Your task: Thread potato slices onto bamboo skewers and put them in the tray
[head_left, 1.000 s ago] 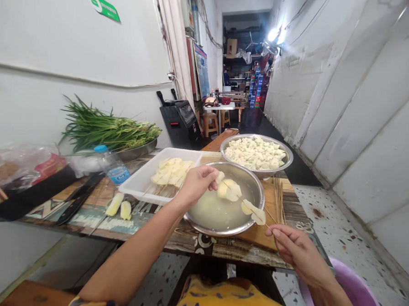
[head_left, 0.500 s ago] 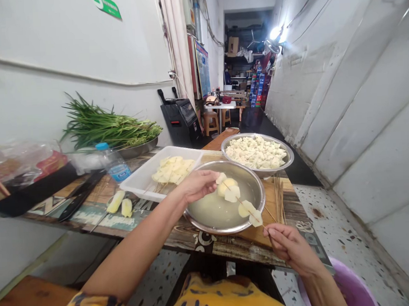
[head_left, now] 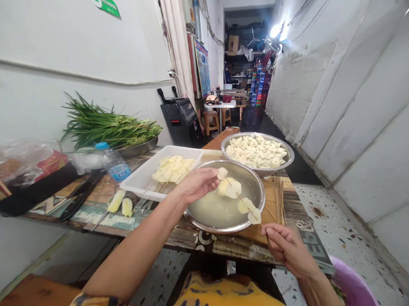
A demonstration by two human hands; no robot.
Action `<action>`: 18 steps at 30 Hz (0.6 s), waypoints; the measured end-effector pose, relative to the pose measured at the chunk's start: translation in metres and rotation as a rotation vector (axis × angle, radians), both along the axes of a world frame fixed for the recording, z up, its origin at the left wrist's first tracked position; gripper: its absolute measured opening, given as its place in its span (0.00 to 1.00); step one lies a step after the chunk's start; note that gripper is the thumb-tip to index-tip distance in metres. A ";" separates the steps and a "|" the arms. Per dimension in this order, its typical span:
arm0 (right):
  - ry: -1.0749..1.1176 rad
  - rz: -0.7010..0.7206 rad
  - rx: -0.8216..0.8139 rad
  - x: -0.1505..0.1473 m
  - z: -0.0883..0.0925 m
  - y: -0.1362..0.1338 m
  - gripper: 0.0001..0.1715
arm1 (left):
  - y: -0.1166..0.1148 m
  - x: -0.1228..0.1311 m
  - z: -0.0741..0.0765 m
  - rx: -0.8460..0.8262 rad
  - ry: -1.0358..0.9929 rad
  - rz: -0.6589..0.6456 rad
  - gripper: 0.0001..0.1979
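Observation:
Between my hands, a thin wooden skewer with several pale slices [head_left: 244, 205] on it slants over a steel bowl of cloudy water [head_left: 208, 228]. My left hand [head_left: 204, 182] pinches a pale slice [head_left: 222, 173] at the skewer's upper end. The skewer's lower end is gripped by the fingers of my right hand [head_left: 285, 244], near the bowl's front right edge. Behind my left forearm, a white plastic tray [head_left: 141, 191] holds skewered pale slices [head_left: 173, 169].
Behind the bowl stands a basin of white florets [head_left: 255, 151]. Loose skewers [head_left: 279, 199] lie right of it. At left are a knife [head_left: 77, 203], two yellowish vegetable pieces [head_left: 116, 201], a water bottle [head_left: 113, 162] and green stalks [head_left: 107, 126]. A purple tub [head_left: 355, 284] stands on the floor.
The lower end of the skewer and my right hand have shifted slightly left and down. The pale slice in my left hand has moved slightly, still at the skewer's upper end.

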State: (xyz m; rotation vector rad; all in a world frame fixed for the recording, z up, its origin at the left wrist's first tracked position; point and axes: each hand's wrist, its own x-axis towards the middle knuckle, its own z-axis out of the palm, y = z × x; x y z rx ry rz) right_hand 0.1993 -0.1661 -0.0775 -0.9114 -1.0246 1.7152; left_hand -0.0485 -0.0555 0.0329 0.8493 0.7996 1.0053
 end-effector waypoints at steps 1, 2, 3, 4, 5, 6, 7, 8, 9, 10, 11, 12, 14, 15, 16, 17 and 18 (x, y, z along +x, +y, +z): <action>-0.006 0.005 -0.003 0.001 0.001 0.000 0.15 | 0.000 -0.001 0.001 0.002 0.005 -0.009 0.03; -0.014 0.012 -0.005 0.003 0.001 0.000 0.15 | 0.000 -0.001 0.002 0.004 0.011 -0.023 0.03; -0.022 0.022 -0.007 0.004 0.002 0.000 0.15 | -0.001 -0.002 0.002 0.004 0.021 -0.043 0.04; -0.028 0.029 -0.009 0.005 0.002 -0.001 0.15 | -0.001 -0.003 0.002 0.003 0.036 -0.069 0.05; -0.029 0.036 -0.010 0.006 0.003 -0.001 0.15 | -0.001 -0.003 0.002 0.001 0.054 -0.093 0.06; -0.027 0.040 -0.011 0.007 0.003 -0.002 0.15 | -0.001 -0.004 0.002 0.002 0.073 -0.114 0.06; -0.021 0.044 -0.013 0.007 0.003 -0.002 0.14 | -0.001 -0.004 0.002 0.005 0.092 -0.129 0.07; -0.013 0.049 -0.016 0.007 0.003 -0.003 0.14 | -0.001 -0.004 0.002 0.008 0.108 -0.135 0.07; -0.004 0.056 -0.019 0.006 0.003 -0.003 0.15 | -0.001 -0.004 0.002 0.013 0.118 -0.136 0.08; 0.006 0.065 -0.022 0.005 0.003 -0.003 0.15 | 0.000 -0.003 0.002 0.018 0.124 -0.136 0.08; 0.017 0.075 -0.024 0.003 0.003 -0.003 0.15 | 0.000 -0.002 0.002 0.021 0.125 -0.136 0.08; 0.029 0.078 -0.025 0.001 0.004 -0.003 0.15 | 0.001 -0.001 0.001 0.025 0.122 -0.135 0.08; 0.056 0.065 -0.018 -0.002 0.004 -0.001 0.15 | 0.002 0.002 0.000 0.030 0.097 -0.116 0.08; 0.066 0.048 -0.012 -0.004 0.004 0.000 0.15 | 0.003 0.004 0.000 0.026 0.075 -0.093 0.08; 0.072 0.029 -0.003 -0.005 0.005 0.001 0.14 | 0.004 0.005 -0.001 0.013 0.049 -0.061 0.08; 0.072 0.011 0.007 -0.006 0.004 0.001 0.14 | 0.004 0.006 -0.001 -0.005 0.023 -0.026 0.09; 0.067 -0.004 0.015 -0.007 0.004 0.001 0.14 | 0.004 0.006 -0.002 -0.022 0.000 0.006 0.10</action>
